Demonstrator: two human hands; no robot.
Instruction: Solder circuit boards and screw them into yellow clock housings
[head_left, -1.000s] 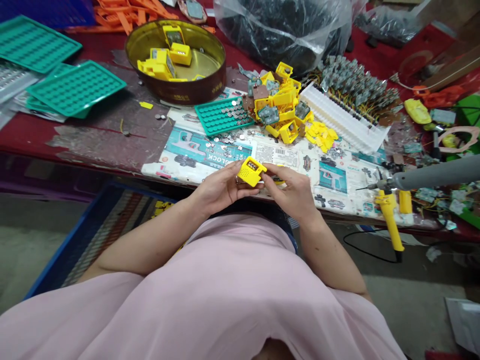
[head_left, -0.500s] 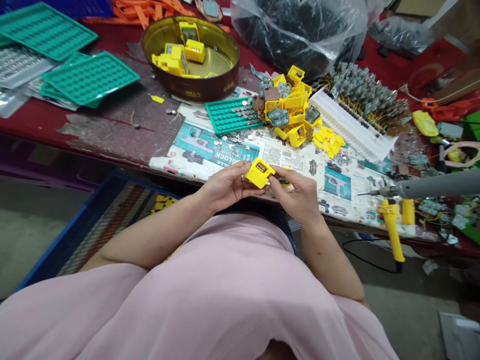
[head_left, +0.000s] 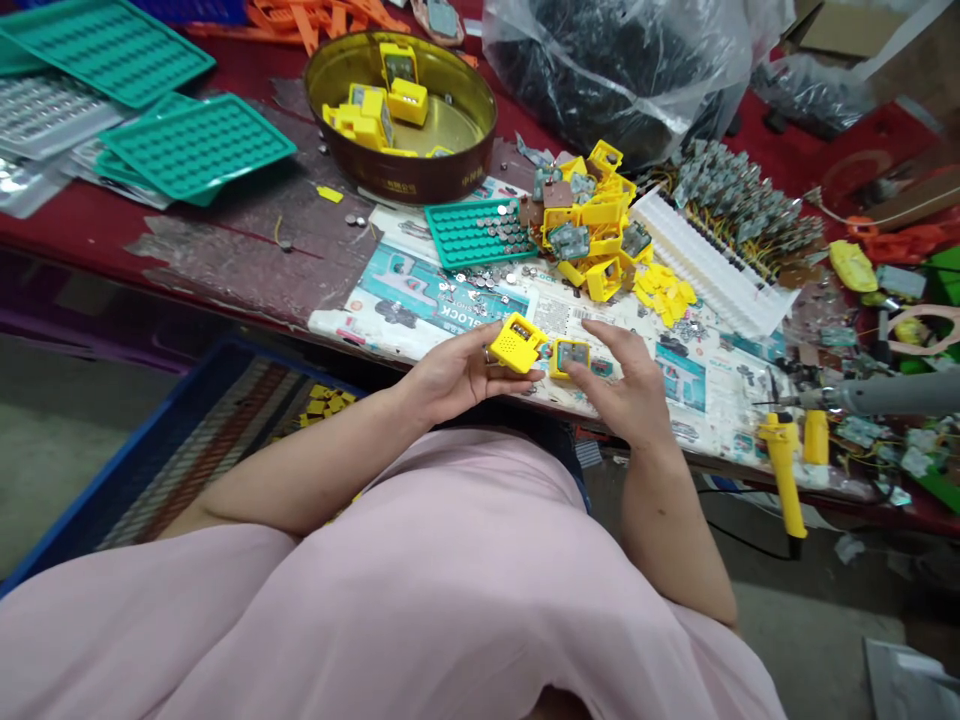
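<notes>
My left hand (head_left: 463, 366) is closed on a small yellow plastic case (head_left: 517, 343) with speaker holes and an open slot showing metal cells. Just right of it, a second yellow case (head_left: 559, 362) with a grey cover or board lies at the bench's front edge. Over that second case, my right hand (head_left: 628, 380) has its thumb and fingers spread, the thumb close to or touching it. Loose button cells (head_left: 484, 290) are scattered behind the hands, beside a green tray (head_left: 480, 236) that holds more of them.
A heap of yellow cases (head_left: 600, 215) and flat yellow covers (head_left: 665, 292) lies behind my right hand. A round tin (head_left: 405, 180) holds several cases. At right, a screwdriver-like grey tool (head_left: 900, 393) points inward above a yellow-handled tool (head_left: 784, 470). A blue crate (head_left: 142, 455) stands below left.
My right hand has come away from the held case, moved right and spread its fingers. The second yellow case now shows plainly between the hands. The view has shifted slightly.
</notes>
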